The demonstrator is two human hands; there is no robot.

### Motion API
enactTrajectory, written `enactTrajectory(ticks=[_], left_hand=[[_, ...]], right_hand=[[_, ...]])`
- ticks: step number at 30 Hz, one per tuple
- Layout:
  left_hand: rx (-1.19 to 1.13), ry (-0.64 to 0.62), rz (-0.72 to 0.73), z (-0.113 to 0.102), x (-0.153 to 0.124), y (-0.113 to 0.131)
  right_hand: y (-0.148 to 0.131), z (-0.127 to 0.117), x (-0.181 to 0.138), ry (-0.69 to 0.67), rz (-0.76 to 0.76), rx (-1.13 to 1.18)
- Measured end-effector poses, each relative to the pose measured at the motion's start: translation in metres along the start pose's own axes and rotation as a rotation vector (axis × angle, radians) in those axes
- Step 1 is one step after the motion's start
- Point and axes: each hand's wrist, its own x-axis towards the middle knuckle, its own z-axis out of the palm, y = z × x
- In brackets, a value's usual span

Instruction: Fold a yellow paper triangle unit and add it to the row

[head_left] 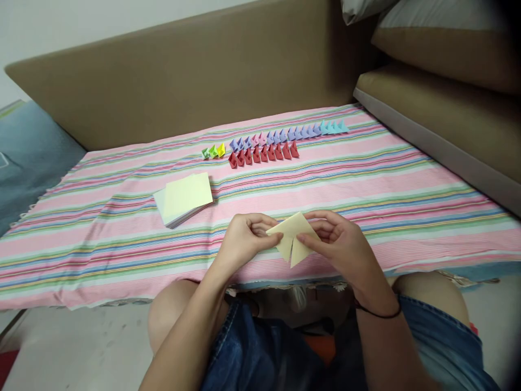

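both hands hover over the near edge of the striped cloth [122, 239], left hand [244, 239] and right hand [340, 241] each pinching one side of the pale yellow folded paper [293, 239] between thumb and fingertips, a two-sided grip that looks meant to hold its flaps flat and matched. its peak points away from the person, toward the rows of small folded pieces [277, 144]; the centre slit runs near-to-far, slightly tilted. the stack of square sheets [185, 198] lies left, well apart.

Pale yellow paper [293, 239] — pink-striped cloth [366, 179]
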Motion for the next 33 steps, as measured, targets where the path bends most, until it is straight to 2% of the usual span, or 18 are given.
enactTrajectory(ticks=[3, 7, 9, 12, 13, 16, 20, 24, 30, 33], left_hand=[[0.02, 0.015, 0.036, -0.011, 0.0, 0.004], [0.006, 0.111, 0.099, -0.022, 0.001, 0.008], [-0.033, 0.084, 0.12, -0.019, 0.001, 0.007], [-0.04, -0.072, 0.073, -0.005, 0.0, 0.002], [-0.033, -0.089, 0.07, 0.001, -0.001, -0.001], [-0.039, -0.082, 0.06, 0.011, -0.001, -0.007], [-0.048, -0.059, 0.054, 0.01, 0.0, -0.009], [-0.032, -0.044, 0.041, 0.004, 0.0, -0.007], [-0.016, -0.054, 0.028, 0.0, -0.002, -0.003], [-0.025, -0.031, 0.036, -0.003, -0.002, -0.003]], right_hand=[[-0.001, -0.004, 0.0, 0.011, 0.004, 0.016], [0.0, -0.007, 0.001, 0.018, -0.004, 0.035], [0.0, -0.005, 0.001, 0.005, -0.019, 0.018], [0.001, 0.002, 0.0, -0.042, -0.034, -0.004], [0.001, 0.004, 0.0, -0.055, -0.037, -0.005], [0.001, 0.01, -0.001, -0.063, -0.043, -0.034], [0.001, 0.012, -0.001, -0.019, -0.026, -0.143], [0.0, 0.006, -0.002, 0.015, 0.001, -0.175], [-0.005, -0.012, -0.003, -0.041, 0.044, -0.141], [-0.004, -0.02, -0.003, -0.028, 0.045, -0.135]])
